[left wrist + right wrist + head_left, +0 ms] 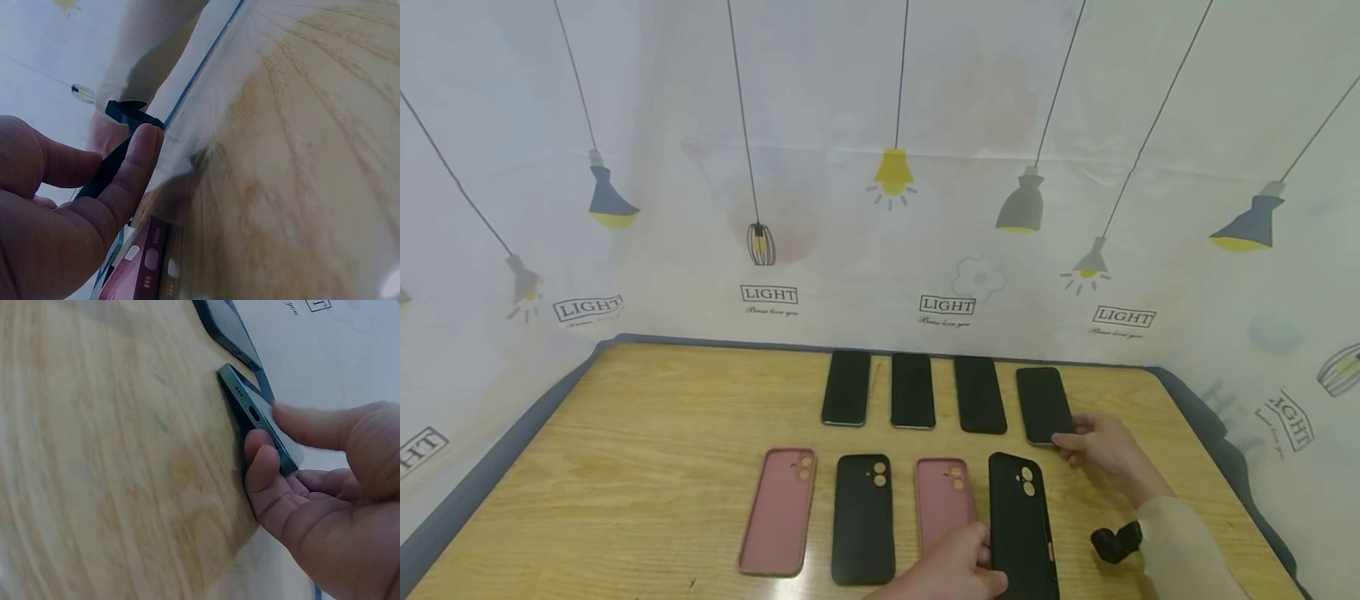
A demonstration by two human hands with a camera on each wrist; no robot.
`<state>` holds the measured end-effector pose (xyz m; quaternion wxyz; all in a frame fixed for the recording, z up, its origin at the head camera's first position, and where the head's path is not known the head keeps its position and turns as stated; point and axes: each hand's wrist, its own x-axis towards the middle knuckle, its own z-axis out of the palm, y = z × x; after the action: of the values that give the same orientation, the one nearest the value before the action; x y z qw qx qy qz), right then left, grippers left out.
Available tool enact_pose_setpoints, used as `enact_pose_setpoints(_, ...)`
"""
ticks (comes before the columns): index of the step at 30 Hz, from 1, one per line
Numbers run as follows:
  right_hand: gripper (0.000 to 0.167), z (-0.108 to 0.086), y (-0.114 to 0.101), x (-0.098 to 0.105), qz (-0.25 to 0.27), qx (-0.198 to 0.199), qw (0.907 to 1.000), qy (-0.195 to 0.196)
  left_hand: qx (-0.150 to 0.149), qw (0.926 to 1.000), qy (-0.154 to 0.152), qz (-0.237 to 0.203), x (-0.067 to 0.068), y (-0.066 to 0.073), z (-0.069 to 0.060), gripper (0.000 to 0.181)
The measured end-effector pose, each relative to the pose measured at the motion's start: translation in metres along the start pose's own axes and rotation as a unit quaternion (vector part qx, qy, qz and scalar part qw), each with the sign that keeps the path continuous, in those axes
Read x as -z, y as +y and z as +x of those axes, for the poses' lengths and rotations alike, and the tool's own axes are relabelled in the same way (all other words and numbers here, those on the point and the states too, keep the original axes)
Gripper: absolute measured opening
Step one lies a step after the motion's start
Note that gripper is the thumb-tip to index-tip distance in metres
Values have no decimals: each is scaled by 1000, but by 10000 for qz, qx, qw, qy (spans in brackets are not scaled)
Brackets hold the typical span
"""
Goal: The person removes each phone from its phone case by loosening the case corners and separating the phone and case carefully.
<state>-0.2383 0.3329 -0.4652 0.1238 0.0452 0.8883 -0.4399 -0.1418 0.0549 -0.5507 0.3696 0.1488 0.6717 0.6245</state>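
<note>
My left hand (953, 567) pinches a black phone case (1021, 525) by its left edge at the front of the table, its camera cutouts toward the far end. In the left wrist view the case (107, 172) shows as a dark strip between thumb and fingers. My right hand (1108, 454) grips the lower right corner of the rightmost phone (1043, 404). The right wrist view shows fingers under that phone's bottom edge (250, 409), which has a charging port, and the thumb over its screen side. That edge looks raised from the table.
More dark phones (913, 390) lie in a row along the back. A pink case (777, 510), another black case (863, 521) and a second pink case (942, 496) lie left of the held case. A printed curtain (850, 275) surrounds the wooden table (625, 467).
</note>
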Motion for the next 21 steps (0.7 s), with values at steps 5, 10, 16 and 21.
enact_pose_setpoints(5, 77, 3, -2, -1, -917, -40, 9953, 316, 99, 9998, -80, -122, 0, 0, 0, 19)
enact_pose_setpoints(10, 77, 6, -4, -3, -1193, -140, 9917, 453, 125, 9995, -199, -189, 1, -1, 2, 20)
enact_pose_setpoints(16, 78, 9, -5, -3, -1400, -138, 9887, 513, 5, 9999, -121, 5, 0, -2, 3, 20)
enact_pose_setpoints(21, 77, 11, -3, -3, -1496, -84, 9872, 549, -99, 9999, -121, 14, 0, -2, 3, 21)
